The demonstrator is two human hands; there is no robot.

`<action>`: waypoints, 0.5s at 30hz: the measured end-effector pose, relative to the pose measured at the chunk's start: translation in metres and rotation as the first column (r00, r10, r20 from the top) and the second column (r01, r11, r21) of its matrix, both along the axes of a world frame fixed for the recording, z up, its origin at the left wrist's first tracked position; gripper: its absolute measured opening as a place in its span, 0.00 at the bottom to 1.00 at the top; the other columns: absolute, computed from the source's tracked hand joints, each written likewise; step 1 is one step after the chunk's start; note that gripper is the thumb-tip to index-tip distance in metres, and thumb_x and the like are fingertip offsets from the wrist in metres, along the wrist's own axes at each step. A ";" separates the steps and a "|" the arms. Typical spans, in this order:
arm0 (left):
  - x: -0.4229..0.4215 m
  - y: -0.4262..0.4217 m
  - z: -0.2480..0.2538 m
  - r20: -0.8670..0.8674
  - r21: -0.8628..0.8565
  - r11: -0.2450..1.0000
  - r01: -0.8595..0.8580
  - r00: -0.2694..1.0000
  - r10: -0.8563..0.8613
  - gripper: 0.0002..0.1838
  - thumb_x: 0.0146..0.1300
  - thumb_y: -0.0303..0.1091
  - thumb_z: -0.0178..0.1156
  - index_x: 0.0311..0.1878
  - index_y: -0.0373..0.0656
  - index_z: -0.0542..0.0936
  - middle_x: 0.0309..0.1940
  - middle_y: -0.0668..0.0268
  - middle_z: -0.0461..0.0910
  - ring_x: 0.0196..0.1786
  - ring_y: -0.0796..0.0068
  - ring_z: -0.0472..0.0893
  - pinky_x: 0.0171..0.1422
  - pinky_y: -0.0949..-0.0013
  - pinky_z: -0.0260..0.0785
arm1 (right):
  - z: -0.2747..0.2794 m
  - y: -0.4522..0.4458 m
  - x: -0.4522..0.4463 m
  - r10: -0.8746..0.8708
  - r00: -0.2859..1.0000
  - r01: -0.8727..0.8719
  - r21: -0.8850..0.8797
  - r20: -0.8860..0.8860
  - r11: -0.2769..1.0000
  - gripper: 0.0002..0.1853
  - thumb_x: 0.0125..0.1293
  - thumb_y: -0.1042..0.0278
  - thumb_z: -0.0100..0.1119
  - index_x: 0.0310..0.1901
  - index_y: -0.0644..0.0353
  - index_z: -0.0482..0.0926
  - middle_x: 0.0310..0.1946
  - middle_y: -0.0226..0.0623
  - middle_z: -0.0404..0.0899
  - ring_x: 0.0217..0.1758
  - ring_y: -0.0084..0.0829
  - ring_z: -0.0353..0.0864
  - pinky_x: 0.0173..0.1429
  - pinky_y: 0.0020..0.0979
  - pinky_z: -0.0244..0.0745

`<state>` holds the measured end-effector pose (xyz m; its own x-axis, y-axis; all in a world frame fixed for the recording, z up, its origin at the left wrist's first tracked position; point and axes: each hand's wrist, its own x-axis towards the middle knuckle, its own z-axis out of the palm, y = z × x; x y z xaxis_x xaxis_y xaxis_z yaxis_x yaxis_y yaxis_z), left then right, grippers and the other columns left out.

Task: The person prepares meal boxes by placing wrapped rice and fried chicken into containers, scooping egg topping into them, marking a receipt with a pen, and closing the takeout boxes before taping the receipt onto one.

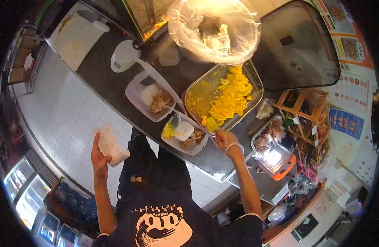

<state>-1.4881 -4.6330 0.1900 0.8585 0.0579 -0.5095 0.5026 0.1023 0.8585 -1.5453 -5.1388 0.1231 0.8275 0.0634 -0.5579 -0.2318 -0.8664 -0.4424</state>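
one printed slip [110, 144] pinched by left hand [101, 158], view's eight o'clock; right hand [227, 142] placed at six o'clock of tray [256, 82] with yellow food [232, 94], hold not discernible; portioning step likely, steady transfer called for.

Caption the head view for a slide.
Left fingers hold printed paper; right fingers are beside a tray of yellow food.

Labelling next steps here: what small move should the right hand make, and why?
Probably put some yellow food into the farther container: no yellow shows in it, while the nearer container has some. The gloved right hand is at the near corner of the metal tray holding that food.
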 end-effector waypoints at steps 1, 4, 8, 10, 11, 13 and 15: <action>-0.002 -0.001 0.001 0.003 -0.002 1.000 0.014 1.000 -0.014 0.55 0.40 0.24 0.67 0.78 0.39 0.59 0.75 0.57 0.64 0.75 0.60 0.66 0.81 0.57 0.57 | -0.003 0.003 0.002 0.005 1.000 -0.005 0.022 -0.023 1.000 0.10 0.69 0.62 0.50 0.38 0.59 0.77 0.31 0.50 0.81 0.37 0.58 0.81 0.40 0.53 0.75; -0.002 -0.004 0.002 -0.003 0.007 0.998 0.057 0.998 -0.057 0.54 0.40 0.23 0.65 0.79 0.38 0.58 0.75 0.56 0.64 0.75 0.60 0.66 0.82 0.57 0.55 | -0.039 -0.014 -0.005 -0.016 1.000 0.014 0.108 0.018 0.994 0.13 0.70 0.62 0.50 0.43 0.60 0.81 0.38 0.50 0.84 0.43 0.55 0.83 0.46 0.48 0.78; -0.007 -0.002 -0.001 0.045 0.028 0.997 0.073 0.996 -0.074 0.55 0.38 0.22 0.62 0.79 0.37 0.58 0.75 0.56 0.63 0.77 0.60 0.64 0.82 0.59 0.53 | -0.067 -0.037 -0.002 -0.168 0.976 0.213 0.459 -0.137 0.863 0.19 0.74 0.55 0.52 0.54 0.60 0.83 0.51 0.47 0.86 0.52 0.40 0.86 0.56 0.36 0.78; -0.005 -0.004 0.003 0.022 0.072 0.997 0.041 0.999 -0.042 0.55 0.38 0.22 0.62 0.78 0.37 0.59 0.76 0.57 0.63 0.77 0.61 0.63 0.82 0.59 0.52 | -0.054 -0.031 0.002 -0.418 0.853 0.522 0.512 -0.313 0.682 0.19 0.74 0.56 0.52 0.54 0.62 0.83 0.49 0.46 0.86 0.52 0.41 0.86 0.56 0.36 0.78; -0.005 0.003 0.000 -0.025 0.029 0.999 0.033 0.999 -0.032 0.55 0.38 0.23 0.65 0.78 0.38 0.59 0.77 0.58 0.62 0.78 0.62 0.63 0.83 0.59 0.52 | -0.054 -0.032 0.004 -0.422 0.852 0.524 0.516 -0.311 0.678 0.19 0.74 0.56 0.52 0.54 0.62 0.83 0.49 0.46 0.86 0.52 0.41 0.86 0.56 0.36 0.78; -0.004 0.003 0.002 -0.002 0.019 0.999 0.036 0.999 -0.036 0.56 0.39 0.22 0.66 0.79 0.39 0.59 0.77 0.59 0.62 0.78 0.62 0.63 0.83 0.59 0.52 | -0.044 -0.033 0.015 -0.421 0.893 0.447 0.418 -0.157 0.791 0.17 0.73 0.59 0.52 0.49 0.63 0.84 0.45 0.50 0.86 0.50 0.48 0.86 0.54 0.39 0.79; -0.003 0.001 0.004 0.015 0.008 0.999 0.034 0.999 -0.034 0.56 0.39 0.22 0.67 0.79 0.40 0.59 0.77 0.59 0.62 0.78 0.62 0.63 0.83 0.59 0.53 | -0.007 -0.030 0.030 -0.348 0.932 0.363 0.261 -0.102 0.895 0.16 0.71 0.59 0.52 0.46 0.63 0.84 0.43 0.51 0.86 0.48 0.50 0.85 0.52 0.42 0.80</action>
<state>-1.4910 -4.6316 0.1939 0.8674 0.0326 -0.4965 0.4930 0.0784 0.8665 -1.5154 -5.1685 0.1158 0.7936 -0.0750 -0.6038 -0.5308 -0.5702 -0.6269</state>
